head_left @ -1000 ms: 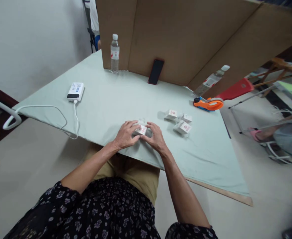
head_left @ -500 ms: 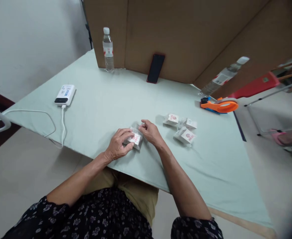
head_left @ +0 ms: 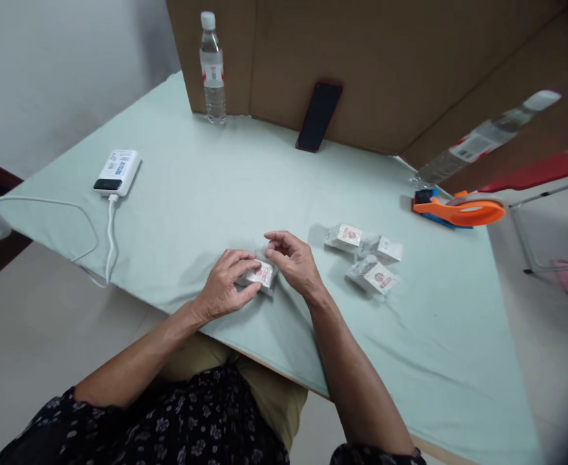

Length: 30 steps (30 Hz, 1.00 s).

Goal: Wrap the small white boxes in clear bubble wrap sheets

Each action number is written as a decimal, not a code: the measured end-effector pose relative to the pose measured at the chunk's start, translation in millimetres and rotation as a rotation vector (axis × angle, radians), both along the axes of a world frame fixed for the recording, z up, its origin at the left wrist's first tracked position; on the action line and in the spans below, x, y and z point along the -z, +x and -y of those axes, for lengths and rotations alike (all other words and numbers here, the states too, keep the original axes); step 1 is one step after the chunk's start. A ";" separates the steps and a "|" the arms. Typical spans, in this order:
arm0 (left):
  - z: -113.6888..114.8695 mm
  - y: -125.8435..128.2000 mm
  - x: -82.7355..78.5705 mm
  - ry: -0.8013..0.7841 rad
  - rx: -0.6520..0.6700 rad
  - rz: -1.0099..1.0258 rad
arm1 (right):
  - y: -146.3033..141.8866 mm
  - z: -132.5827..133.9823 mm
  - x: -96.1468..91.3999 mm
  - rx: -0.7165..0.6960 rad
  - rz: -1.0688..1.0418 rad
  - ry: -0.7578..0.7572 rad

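A small white box (head_left: 265,274) with red print lies on the table inside a clear plastic bag. My left hand (head_left: 226,281) is closed around it, thumb at the near side and fingers over the top. At the bag's far right edge, my right hand (head_left: 294,261) has thumb and index finger pinched together on what looks like the clear plastic; the fingertips partly hide it. To the right sit three similar bagged boxes: one at the back (head_left: 349,236), one beside it (head_left: 388,248) and one nearer me (head_left: 379,278).
Pale green cloth covers the table (head_left: 177,194). A white power bank (head_left: 117,173) with a cable (head_left: 111,239) lies left. A water bottle (head_left: 213,77), a phone (head_left: 319,116) and a tilted-looking bottle (head_left: 482,142) stand by the cardboard (head_left: 361,58). An orange tape dispenser (head_left: 439,208) sits right.
The camera view has shifted slightly. My right thumb and index finger have changed their pinch at the bag's edge. My left hand still holds the box in place.
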<state>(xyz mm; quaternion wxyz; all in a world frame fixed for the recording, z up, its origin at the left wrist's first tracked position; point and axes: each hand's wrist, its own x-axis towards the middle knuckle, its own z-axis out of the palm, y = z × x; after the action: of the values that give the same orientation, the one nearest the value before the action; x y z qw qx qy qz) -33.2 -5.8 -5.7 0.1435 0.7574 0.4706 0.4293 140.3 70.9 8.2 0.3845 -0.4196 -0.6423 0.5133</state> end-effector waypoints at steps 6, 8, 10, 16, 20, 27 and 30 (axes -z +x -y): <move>-2.4 -0.7 4.1 -0.008 -0.071 0.005 | -3.4 14.4 -10.2 0.006 0.148 0.160; -3.7 -1.6 3.8 -0.031 -0.066 0.023 | -3.4 19.6 -12.1 0.010 0.223 0.243; -6.2 -2.2 4.3 -0.058 -0.006 0.067 | -3.3 24.5 -13.4 0.019 0.296 0.338; -9.0 -1.3 12.5 -0.216 0.070 0.228 | -6.5 34.2 -13.0 0.065 0.439 0.497; -7.2 -1.0 14.7 -0.271 0.067 0.257 | -8.2 36.0 -11.0 0.054 0.499 0.574; -5.8 -0.2 11.2 -0.238 0.076 0.223 | -2.7 39.2 -10.7 -0.001 0.557 0.615; -5.2 -0.2 12.1 -0.225 0.089 0.220 | -1.8 40.8 -13.5 -0.021 0.620 0.653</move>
<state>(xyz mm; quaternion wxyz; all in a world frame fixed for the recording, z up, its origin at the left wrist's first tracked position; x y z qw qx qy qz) -33.5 -0.5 -17.8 0.2971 0.7052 0.4630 0.4473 138.5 30.1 21.7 0.2810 -0.4036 -0.8598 0.1375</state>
